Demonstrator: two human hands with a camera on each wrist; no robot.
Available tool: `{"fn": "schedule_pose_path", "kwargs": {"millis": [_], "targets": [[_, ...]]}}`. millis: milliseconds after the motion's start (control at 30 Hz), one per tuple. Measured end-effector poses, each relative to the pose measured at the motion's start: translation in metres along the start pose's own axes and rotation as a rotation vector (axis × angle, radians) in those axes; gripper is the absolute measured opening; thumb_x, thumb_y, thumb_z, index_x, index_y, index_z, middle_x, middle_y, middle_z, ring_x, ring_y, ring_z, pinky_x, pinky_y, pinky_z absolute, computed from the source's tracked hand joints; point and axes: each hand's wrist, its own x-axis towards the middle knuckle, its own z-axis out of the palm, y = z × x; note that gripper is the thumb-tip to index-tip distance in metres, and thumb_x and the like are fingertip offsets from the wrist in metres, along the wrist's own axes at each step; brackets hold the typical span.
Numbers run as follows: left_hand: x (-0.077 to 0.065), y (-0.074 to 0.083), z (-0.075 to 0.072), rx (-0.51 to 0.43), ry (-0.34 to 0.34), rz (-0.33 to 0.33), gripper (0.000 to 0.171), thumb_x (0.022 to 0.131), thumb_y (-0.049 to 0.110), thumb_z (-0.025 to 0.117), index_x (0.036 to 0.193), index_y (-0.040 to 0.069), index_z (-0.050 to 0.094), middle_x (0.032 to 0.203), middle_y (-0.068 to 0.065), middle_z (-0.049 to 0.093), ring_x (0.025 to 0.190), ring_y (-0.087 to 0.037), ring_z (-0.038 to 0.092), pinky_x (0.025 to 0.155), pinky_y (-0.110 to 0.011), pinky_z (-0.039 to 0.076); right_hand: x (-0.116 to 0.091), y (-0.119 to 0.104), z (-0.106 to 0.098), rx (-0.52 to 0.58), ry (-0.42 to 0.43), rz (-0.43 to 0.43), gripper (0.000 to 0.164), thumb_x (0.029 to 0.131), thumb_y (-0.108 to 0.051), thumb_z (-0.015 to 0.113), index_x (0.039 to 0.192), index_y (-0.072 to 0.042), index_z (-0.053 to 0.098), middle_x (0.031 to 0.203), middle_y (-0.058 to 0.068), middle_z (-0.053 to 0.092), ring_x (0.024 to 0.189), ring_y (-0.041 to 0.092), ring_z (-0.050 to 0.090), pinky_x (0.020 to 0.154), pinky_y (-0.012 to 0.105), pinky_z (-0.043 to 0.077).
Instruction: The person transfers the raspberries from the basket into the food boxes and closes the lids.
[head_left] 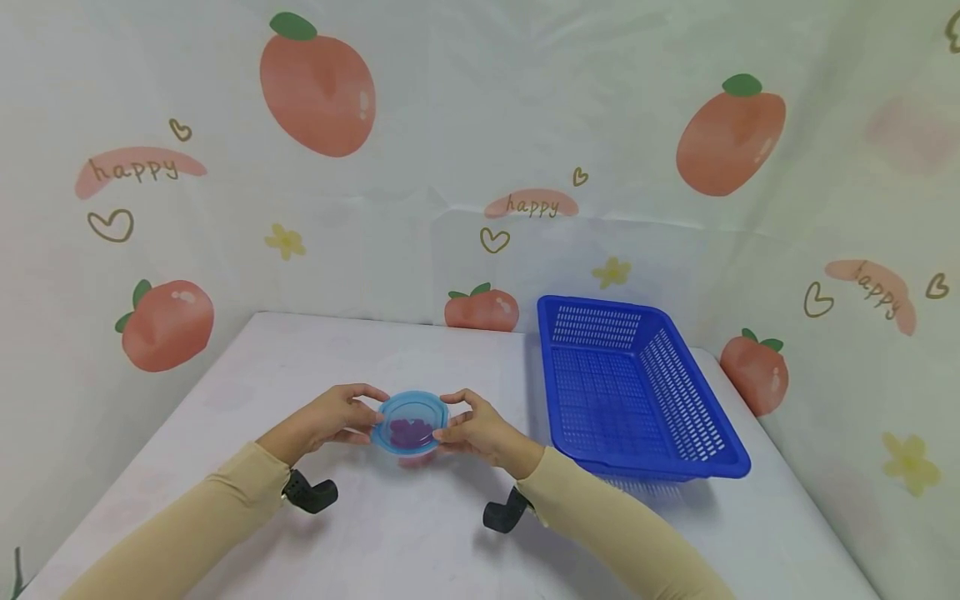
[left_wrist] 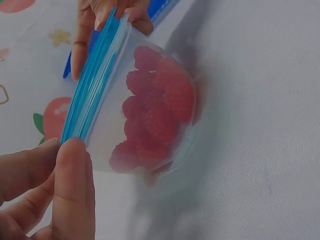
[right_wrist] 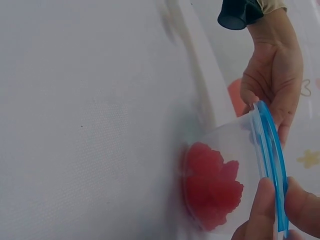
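A round clear plastic container [left_wrist: 110, 145] with a blue lid [head_left: 415, 405] stands on the white table between both hands. Inside it lie several raspberries [left_wrist: 155, 110], red in the wrist views and purplish through the lid in the head view. My left hand [head_left: 341, 418] pinches the lid's rim at the left, thumb and fingertips at the edge. On the opposite side my right hand [head_left: 483, 429] pinches the rim, with the thumb over the lid and fingers below it in the right wrist view. The lid sits over the container's mouth.
A blue plastic basket [head_left: 645, 462] with slotted walls stands on the table [head_left: 345, 542] to the right of the hands. Behind rises a white backdrop [head_left: 450, 100] printed with fruit, hearts and flowers. Black wrist cameras [head_left: 311, 493] hang below both wrists.
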Motion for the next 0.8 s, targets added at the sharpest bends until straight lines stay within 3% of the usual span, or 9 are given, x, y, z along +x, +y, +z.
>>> {"fn": "schedule_pose_path", "kwargs": {"millis": [600, 800], "targets": [[0.002, 0.0007, -0.0002, -0.005, -0.003, 0.009, 0.049, 0.087, 0.006, 0.069, 0.132, 0.0, 0.049, 0.09, -0.007, 0.068, 0.073, -0.014, 0.067, 0.065, -0.028, 0.059, 0.002, -0.0044, 0.002, -0.01, 0.015, 0.018, 0.058, 0.081, 0.013, 0.068, 0.131, -0.005, 0.043, 0.074, 0.005, 0.05, 0.063, 0.013, 0.058, 0.075, 0.036, 0.06], [0.0028, 0.0013, -0.0004, 0.004, 0.0, 0.016, 0.049, 0.087, 0.006, 0.069, 0.131, 0.0, 0.05, 0.088, -0.007, 0.068, 0.072, -0.014, 0.066, 0.064, -0.028, 0.059, 0.0026, -0.0032, -0.0002, -0.014, -0.006, 0.023, 0.053, 0.085, 0.007, 0.067, 0.131, -0.005, 0.043, 0.082, 0.009, 0.056, 0.068, 0.014, 0.063, 0.081, 0.039, 0.058]]}}
